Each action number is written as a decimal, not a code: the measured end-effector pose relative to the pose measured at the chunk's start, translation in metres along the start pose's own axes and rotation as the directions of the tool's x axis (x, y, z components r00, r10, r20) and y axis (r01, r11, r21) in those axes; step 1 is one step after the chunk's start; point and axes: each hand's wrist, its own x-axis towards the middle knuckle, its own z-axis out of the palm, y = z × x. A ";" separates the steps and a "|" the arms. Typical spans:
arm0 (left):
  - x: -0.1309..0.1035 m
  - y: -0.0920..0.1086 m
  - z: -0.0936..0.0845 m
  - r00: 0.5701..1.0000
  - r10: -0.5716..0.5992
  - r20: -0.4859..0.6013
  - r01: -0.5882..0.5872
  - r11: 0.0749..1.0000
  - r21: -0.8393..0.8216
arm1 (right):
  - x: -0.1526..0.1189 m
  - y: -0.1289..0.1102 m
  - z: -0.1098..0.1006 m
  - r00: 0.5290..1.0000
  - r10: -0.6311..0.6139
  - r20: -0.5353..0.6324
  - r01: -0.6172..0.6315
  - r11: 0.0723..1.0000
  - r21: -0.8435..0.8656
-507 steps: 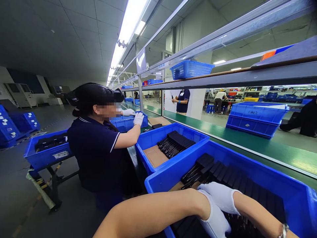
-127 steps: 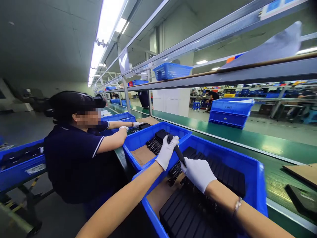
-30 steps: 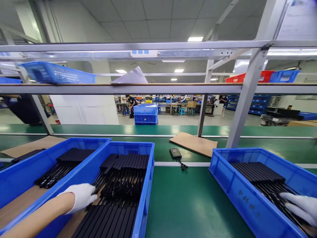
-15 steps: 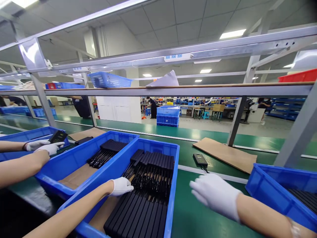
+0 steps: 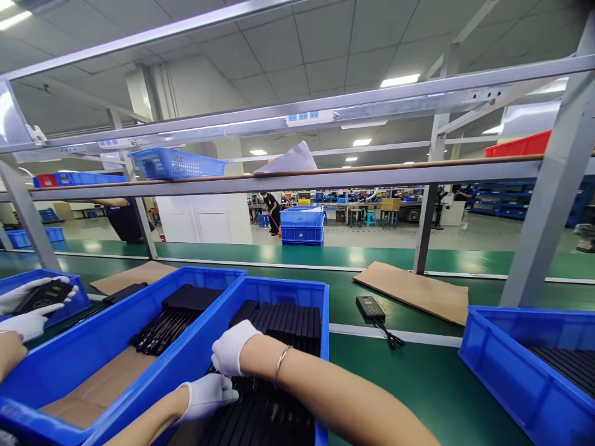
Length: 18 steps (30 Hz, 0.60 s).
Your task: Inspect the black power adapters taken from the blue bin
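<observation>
Both my hands wear white gloves and are over the near blue bin [image 5: 325,365], which holds rows of flat black devices [image 5: 290,322] with black cables. My left hand [image 5: 209,395] is low over the cables, fingers curled together. Just above it, my right hand [image 5: 236,348] reaches across from the right with fingers bent inward. Dark cable shows between the two hands, but what either one grips is hidden. On the green bench to the right lies a single black device [image 5: 370,307] with a round emblem and its cable bundled [image 5: 393,339].
A second blue bin [image 5: 111,316] with black devices adjoins on the left. Another blue bin [image 5: 534,319] stands at the right. Cardboard sheets [image 5: 413,291] lie behind. At far left, a co-worker's gloved hands [image 5: 32,316] hold a black device. A shelf frame [image 5: 418,229] rises behind.
My right hand has moved left from beside the lone device into the bin, next to my left hand. The view has shifted rightward. The lone device stays on the bench.
</observation>
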 end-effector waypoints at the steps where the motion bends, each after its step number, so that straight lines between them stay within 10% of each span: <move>1: 0.000 -0.001 0.001 1.000 0.013 -0.010 -0.013 1.000 -0.022 | 0.007 0.002 0.007 0.999 -0.007 0.034 0.006 1.000 0.014; 9: -0.001 0.004 0.001 1.000 -0.030 -0.002 0.030 0.999 -0.027 | 0.019 0.025 0.043 0.981 -0.032 0.194 0.010 0.993 0.117; 18: -0.037 0.006 -0.065 0.897 -0.208 -0.390 0.276 0.953 0.128 | 0.009 0.042 0.022 0.953 0.156 -0.262 -0.044 0.921 0.387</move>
